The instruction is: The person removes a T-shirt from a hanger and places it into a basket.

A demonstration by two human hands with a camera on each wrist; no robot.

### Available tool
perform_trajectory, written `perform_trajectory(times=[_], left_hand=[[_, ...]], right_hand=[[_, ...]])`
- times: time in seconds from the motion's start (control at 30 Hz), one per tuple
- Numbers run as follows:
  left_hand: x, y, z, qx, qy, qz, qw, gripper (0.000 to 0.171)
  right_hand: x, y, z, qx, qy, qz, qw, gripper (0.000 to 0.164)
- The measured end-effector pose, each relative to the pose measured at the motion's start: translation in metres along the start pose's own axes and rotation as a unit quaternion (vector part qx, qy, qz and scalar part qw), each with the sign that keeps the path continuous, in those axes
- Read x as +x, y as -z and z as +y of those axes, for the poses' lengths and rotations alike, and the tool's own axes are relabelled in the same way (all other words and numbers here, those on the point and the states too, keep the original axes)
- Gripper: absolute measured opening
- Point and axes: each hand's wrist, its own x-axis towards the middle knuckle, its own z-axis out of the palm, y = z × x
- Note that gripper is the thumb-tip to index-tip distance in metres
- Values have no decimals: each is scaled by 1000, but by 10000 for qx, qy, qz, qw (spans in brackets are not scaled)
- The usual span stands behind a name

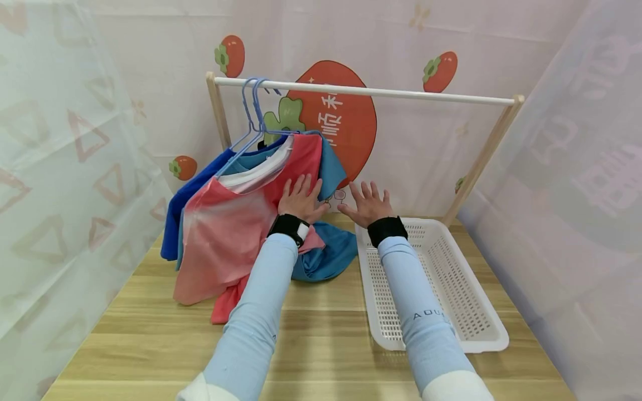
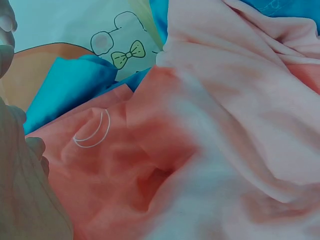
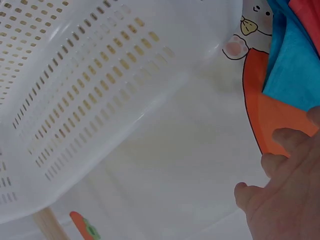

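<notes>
My left hand (image 1: pixel 301 200) is spread with straight fingers, overlapping the sleeve side of a coral-pink shirt (image 1: pixel 225 234) in the head view. That shirt hangs on a blue hanger (image 1: pixel 256 117) at the left of the white rail (image 1: pixel 381 92). Behind it hang a teal shirt (image 1: pixel 331 170) and a dark blue shirt (image 1: pixel 175 223). Teal cloth (image 1: pixel 326 256) droops onto the table beside the pink hem. My right hand (image 1: pixel 370 205), fingers spread and holding nothing, hovers at the far left corner of a white plastic basket (image 1: pixel 481 295).
The rail rests on wooden posts (image 1: pixel 484 159) at both ends. The basket stands on the wood-grain table (image 1: pixel 321 345) at the right, under my right forearm. A curtain (image 1: pixel 401 33) with printed persimmons closes off the back, and pale curtains (image 1: pixel 65 167) flank both sides.
</notes>
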Motion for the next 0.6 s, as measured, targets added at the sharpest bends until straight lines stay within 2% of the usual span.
perform_trajectory(times=[0.27, 0.6], left_hand=[[-2, 1, -7, 52, 6, -25, 10000, 80], [-2, -5, -8, 222, -117, -105, 9996, 79]], right_hand=[[-2, 3, -10, 68, 102, 60, 9999, 83], [4, -3, -4, 95, -126, -17, 9999, 85]])
